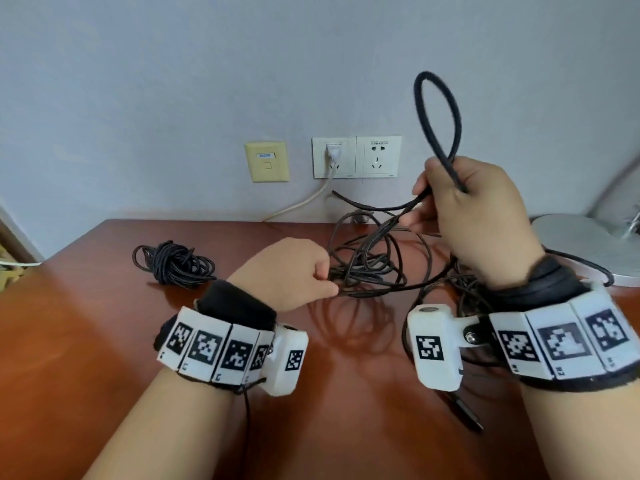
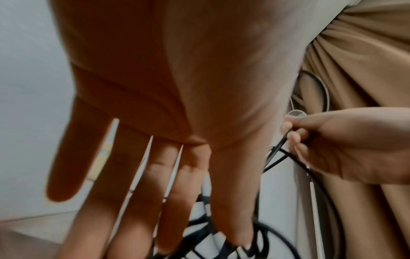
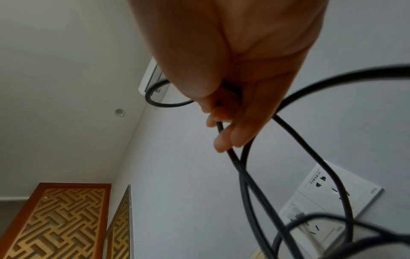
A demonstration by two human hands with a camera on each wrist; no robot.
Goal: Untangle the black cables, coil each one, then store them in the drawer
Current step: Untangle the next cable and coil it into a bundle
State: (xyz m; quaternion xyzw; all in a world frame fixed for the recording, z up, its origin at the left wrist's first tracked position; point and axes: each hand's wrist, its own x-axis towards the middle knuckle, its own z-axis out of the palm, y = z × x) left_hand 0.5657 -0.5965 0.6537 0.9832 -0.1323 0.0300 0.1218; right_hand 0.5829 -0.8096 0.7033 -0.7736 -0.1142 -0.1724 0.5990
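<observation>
A tangle of black cables (image 1: 367,268) lies on the red-brown table (image 1: 104,323), right of centre. My left hand (image 1: 325,278) sits at the tangle's left edge with curled fingers and pinches some of its strands; in the left wrist view its fingertips (image 2: 240,243) reach into the cables (image 2: 199,226). My right hand (image 1: 426,195) is raised above the tangle and grips a cable loop (image 1: 420,98) that stands up over the fist. The right wrist view shows those fingers (image 3: 224,138) curled round the cable (image 3: 244,175). A coiled black cable (image 1: 176,265) rests on the table's left side.
Wall sockets (image 1: 356,157) with a white plug (image 1: 334,152) and its white cord sit behind the table. A silver lamp base (image 1: 581,244) stands at the right edge. A black connector (image 1: 467,417) lies near my right wrist. No drawer is in view.
</observation>
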